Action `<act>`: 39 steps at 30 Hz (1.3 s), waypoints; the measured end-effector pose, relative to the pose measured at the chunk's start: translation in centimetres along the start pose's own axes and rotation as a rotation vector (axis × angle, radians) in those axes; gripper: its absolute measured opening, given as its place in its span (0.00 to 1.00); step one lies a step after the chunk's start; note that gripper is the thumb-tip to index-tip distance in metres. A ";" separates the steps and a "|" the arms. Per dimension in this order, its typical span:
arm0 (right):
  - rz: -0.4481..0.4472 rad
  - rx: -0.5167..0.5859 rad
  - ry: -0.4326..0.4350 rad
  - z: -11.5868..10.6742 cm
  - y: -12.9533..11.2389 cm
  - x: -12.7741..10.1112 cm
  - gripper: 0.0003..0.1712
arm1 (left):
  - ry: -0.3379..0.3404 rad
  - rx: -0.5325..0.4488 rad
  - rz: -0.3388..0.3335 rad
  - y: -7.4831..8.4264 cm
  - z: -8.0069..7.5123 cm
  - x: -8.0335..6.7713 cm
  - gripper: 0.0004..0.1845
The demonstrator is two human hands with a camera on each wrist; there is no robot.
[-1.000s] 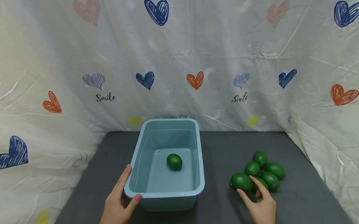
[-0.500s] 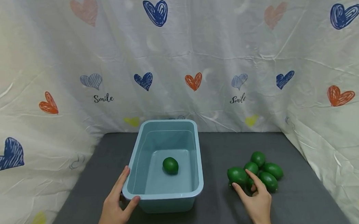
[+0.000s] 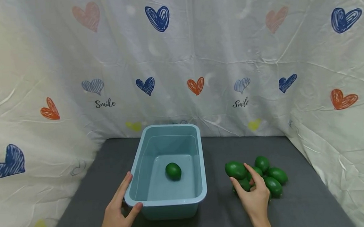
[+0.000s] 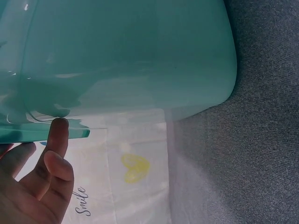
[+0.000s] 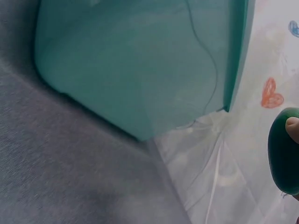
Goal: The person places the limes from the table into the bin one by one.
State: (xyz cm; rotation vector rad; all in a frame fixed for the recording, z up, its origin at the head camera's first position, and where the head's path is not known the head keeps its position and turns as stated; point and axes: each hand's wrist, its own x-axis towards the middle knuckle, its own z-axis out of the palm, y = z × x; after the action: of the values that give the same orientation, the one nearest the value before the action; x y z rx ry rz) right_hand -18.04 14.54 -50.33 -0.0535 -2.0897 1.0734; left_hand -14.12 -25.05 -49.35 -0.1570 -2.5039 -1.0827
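A light blue plastic tub [image 3: 200, 161] stands on the grey table with one green oval fruit [image 3: 173, 171] inside it. My left hand [image 3: 131, 191] rests against the tub's near left corner, fingers straight along the left rim and thumb on the front rim; the left wrist view shows a fingertip [image 4: 59, 125] touching the rim of the tub [image 4: 131, 56]. My right hand [image 3: 238, 172] grips another green fruit [image 3: 234, 169], raised slightly above the pile of green fruits [image 3: 276, 175]. In the right wrist view this held fruit [image 5: 283, 151] shows at the right edge, beside the tub [image 5: 140, 60].
The grey tabletop [image 3: 219, 153] is enclosed on three sides by a white heart-printed cloth [image 3: 197, 57]. Bare table lies between the tub and the pile, and in front of both.
My right hand reached into the pile, closed round the leftmost green fruit and lifted it up and to the left. The left hand stayed at the tub's corner.
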 end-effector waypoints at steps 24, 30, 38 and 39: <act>-0.051 0.148 0.029 2.9 -3.3 1.6 0.37 | 0.032 -0.048 0.068 0.0 -0.2 0.3 0.48; -0.068 0.150 0.015 3.4 -3.8 1.7 0.38 | 0.021 -0.048 0.062 0.0 -0.1 0.2 0.47; -0.096 0.156 -0.003 4.2 -4.5 2.0 0.38 | 0.026 -0.039 0.043 -0.1 -0.1 -0.2 0.47; -0.104 0.154 -0.004 4.3 -4.6 2.1 0.38 | 0.023 -0.039 0.040 -0.1 -0.1 -0.2 0.47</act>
State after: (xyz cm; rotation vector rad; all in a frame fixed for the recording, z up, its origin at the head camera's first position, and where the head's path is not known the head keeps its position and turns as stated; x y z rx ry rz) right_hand -20.99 9.37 -47.26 0.1318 -1.9837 1.1678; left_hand -13.93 -25.18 -49.51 -0.2044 -2.4495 -1.1117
